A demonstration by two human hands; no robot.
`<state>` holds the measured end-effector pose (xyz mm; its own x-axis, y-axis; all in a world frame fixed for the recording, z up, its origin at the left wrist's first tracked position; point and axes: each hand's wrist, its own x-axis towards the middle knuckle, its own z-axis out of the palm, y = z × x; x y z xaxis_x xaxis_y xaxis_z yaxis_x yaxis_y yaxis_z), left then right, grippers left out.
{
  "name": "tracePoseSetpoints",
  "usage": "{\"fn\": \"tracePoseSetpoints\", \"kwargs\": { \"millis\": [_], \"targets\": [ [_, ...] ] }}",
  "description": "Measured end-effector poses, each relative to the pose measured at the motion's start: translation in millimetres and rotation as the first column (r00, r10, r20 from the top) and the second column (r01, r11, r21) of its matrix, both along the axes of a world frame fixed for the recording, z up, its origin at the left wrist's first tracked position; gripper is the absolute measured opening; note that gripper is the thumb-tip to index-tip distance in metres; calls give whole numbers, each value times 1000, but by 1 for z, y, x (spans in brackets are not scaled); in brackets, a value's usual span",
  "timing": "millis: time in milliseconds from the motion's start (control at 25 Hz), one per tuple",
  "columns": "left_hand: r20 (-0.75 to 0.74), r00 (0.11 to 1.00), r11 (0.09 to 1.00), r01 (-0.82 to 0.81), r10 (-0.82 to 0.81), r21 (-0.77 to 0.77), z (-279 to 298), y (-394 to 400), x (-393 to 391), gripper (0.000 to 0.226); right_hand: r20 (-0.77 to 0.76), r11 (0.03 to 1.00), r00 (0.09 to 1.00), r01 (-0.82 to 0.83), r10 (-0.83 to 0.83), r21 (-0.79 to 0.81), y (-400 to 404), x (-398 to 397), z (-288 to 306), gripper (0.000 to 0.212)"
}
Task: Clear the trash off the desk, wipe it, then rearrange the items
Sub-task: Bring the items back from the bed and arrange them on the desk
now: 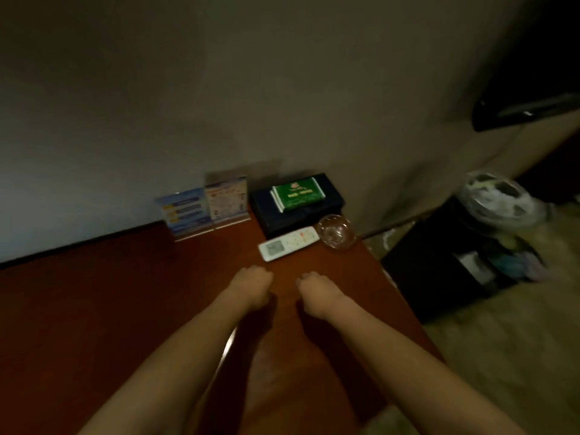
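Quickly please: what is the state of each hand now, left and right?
Left hand: fingers curled, holding nothing, above the desk.
Right hand: fingers curled, holding nothing.

Desk abuts the wall along its far edge. Far right corner: box against the wall, packet lying on top of it. Left of the box, two upright sign holders side by side at the wall. Remote control lies just near of the box; glass dish right of the remote, at the desk's right edge. Left hand and right hand near of the remote, apart. Bin on the floor right of the desk.
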<state>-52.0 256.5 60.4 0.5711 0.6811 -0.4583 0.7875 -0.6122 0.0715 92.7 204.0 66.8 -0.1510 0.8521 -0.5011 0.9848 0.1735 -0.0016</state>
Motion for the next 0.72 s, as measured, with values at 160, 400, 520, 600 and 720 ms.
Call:
{"fn": "tracePoseSetpoints", "kwargs": {
  "millis": [160, 400, 520, 600, 720],
  "targets": [
    [2, 966, 966, 258, -258, -19, 19, -61, 105, 27, 17, 971, 971, 238, -238, 26, -99, 91, 15, 34],
    [30, 825, 825, 563, -564, 42, 73, -189, 263, 30, -4, 805, 819, 566, -574, 177, -260, 218, 45, 30],
    [53, 756, 758, 649, -652, 59, 81, -270, 339, 31, -31, 690, 706, 700, -708, 184, -364, 272, 56, 30],
    [47, 681, 682, 725, -730, 93, 80, -319, 390, 28, -49, 587, 604, 789, -796, 181, -433, 305, 58, 32],
    [66, 574, 577, 808, -816, 119, 75, -412, 462, 29, -40, 422, 434, 890, -900, 171, -543, 343, 60, 33]
  ]
}}
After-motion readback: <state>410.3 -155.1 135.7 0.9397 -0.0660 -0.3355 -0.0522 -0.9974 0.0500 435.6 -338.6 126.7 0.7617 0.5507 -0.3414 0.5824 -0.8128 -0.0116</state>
